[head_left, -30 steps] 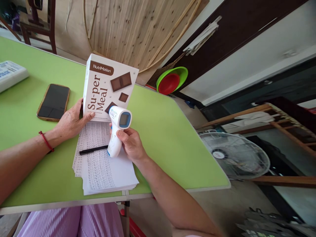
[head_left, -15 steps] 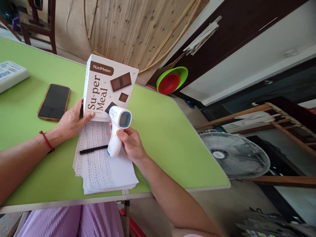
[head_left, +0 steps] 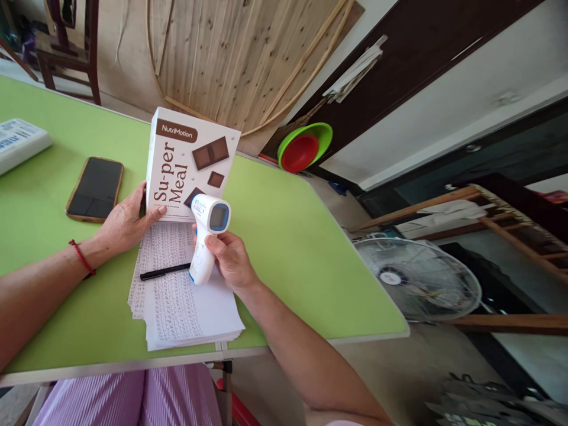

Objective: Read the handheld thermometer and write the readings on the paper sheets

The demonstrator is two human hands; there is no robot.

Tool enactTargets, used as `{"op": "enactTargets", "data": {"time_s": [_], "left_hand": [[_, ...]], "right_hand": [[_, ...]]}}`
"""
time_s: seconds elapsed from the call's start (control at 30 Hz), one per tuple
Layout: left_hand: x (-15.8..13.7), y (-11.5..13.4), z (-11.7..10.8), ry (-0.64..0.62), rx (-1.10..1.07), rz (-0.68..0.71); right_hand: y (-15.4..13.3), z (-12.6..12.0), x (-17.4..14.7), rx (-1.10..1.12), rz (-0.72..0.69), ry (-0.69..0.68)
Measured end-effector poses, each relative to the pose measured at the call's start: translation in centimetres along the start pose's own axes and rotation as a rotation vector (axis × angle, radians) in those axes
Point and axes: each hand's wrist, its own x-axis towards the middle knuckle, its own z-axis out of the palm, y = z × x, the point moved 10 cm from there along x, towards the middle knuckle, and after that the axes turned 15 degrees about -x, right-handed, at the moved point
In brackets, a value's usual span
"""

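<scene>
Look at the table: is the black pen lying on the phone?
No, the black pen lies on the stack of printed sheets, well apart from the phone.

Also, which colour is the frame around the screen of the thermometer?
Blue, on the white infrared thermometer held in the right hand; head view.

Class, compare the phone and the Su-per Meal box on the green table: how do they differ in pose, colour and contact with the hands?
The phone lies flat, screen up; the Su-per Meal box stands upright. The phone is dark with a tan rim; the box is white with brown chocolate pictures. No hand touches the phone, while the left hand steadies the box and the right hand points a thermometer at it. Both are rectangular and rest on the green table.
</scene>
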Motion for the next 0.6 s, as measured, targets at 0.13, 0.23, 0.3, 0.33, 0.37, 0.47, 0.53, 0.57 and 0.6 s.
{"op": "enactTargets", "data": {"time_s": [0.13,0.23,0.3,0.33,0.37,0.47,0.53,0.57,0.6], "left_hand": [[-0.02,0.00,-0.04,-0.001,-0.001,0.001],[-0.08,0.02,-0.11,0.003,-0.005,0.015],[-0.14,-0.10,-0.12,0.001,-0.003,0.007],[-0.15,-0.15,-0.12,0.001,-0.003,0.002],[-0.16,-0.16,-0.12,0.001,-0.004,-0.001],[-0.12,-0.02,-0.02,-0.004,-0.004,0.006],[-0.07,0.09,0.02,-0.004,0.001,0.016],[-0.05,0.11,0.02,-0.004,0.003,0.020],[-0.05,0.10,0.01,-0.004,0.004,0.021]], "right_hand": [[-0.06,-0.01,0.04,0.001,-0.004,0.002],[-0.05,-0.08,0.12,0.017,-0.005,0.015],[-0.02,-0.03,0.15,0.025,-0.003,0.014],[-0.03,0.01,0.16,0.026,-0.004,0.012],[-0.05,0.04,0.15,0.024,-0.006,0.010],[-0.16,0.07,0.11,0.014,-0.016,0.004],[-0.22,0.05,0.07,0.008,-0.021,0.003],[-0.24,0.04,0.06,0.005,-0.023,0.003],[-0.26,0.02,0.05,0.003,-0.025,0.003]]}}
